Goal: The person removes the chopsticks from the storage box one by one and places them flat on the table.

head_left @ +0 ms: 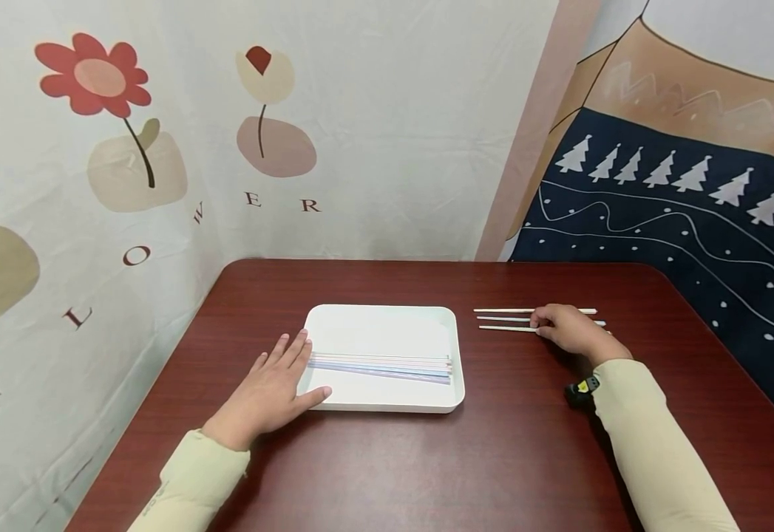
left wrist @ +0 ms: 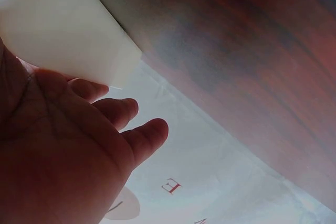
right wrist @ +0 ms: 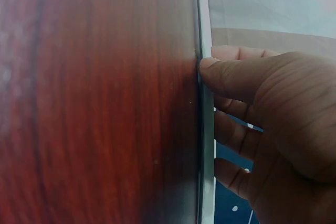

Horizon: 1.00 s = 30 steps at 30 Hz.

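My left hand (head_left: 270, 391) lies with spread, straight fingers over the left rim of a white rectangular tray (head_left: 380, 325). In the left wrist view, the fingers (left wrist: 149, 137) reach past the tray's pale wall (left wrist: 79, 40). Several thin pastel chopsticks (head_left: 387, 363) lie side by side across the tray, from left to right. To the right of the tray, three pale chopsticks (head_left: 503, 329) lie roughly parallel on the table. My right hand (head_left: 569, 330) is over their right half. Its thumb and fingers pinch a pale chopstick (right wrist: 207, 129) in the right wrist view.
The dark red wooden table (head_left: 387, 473) has rounded far corners. A white cloth printed with flowers and letters (head_left: 387, 133) hangs behind and to the left. At the right hangs a dark blue cloth with white trees (head_left: 693, 214). A black device (head_left: 579, 393) sits at my right wrist.
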Tool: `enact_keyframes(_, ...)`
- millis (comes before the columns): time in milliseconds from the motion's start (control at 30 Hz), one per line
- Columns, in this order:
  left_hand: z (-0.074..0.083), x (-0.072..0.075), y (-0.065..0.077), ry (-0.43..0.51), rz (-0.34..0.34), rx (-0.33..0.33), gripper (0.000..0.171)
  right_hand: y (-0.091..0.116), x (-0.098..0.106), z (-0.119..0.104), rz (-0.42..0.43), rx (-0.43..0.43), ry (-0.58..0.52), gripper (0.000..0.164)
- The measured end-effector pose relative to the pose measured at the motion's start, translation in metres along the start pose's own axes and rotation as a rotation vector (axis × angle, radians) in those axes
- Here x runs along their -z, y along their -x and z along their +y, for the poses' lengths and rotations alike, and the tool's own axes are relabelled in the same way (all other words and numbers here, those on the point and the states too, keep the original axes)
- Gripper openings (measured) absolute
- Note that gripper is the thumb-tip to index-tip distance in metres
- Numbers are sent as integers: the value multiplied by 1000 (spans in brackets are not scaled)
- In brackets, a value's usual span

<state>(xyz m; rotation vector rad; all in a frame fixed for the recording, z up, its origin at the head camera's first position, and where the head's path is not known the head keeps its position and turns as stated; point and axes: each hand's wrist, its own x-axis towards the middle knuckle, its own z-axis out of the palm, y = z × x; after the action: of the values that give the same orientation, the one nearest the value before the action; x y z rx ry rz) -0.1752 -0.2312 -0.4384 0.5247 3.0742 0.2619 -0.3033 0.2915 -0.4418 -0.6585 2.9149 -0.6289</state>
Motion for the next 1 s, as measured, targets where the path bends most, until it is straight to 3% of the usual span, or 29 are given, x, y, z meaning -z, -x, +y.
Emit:
enact_keyframes(167,0,0,-1,0,-2,1,97,0,1,-1,-8,-10,7,3)
enact_keyframes(600,-1,-1,-2,10,-21,10,99,0,7,-7,10,-17,-11,11)
enact_keyframes(800,0,-1,-2,9,-20,8,99,-9,13,-26,45,36,-22,8)
enact_keyframes(1000,0,-2,-2,7,-21,10,98,-28,13,-60,58,99,-50,7)
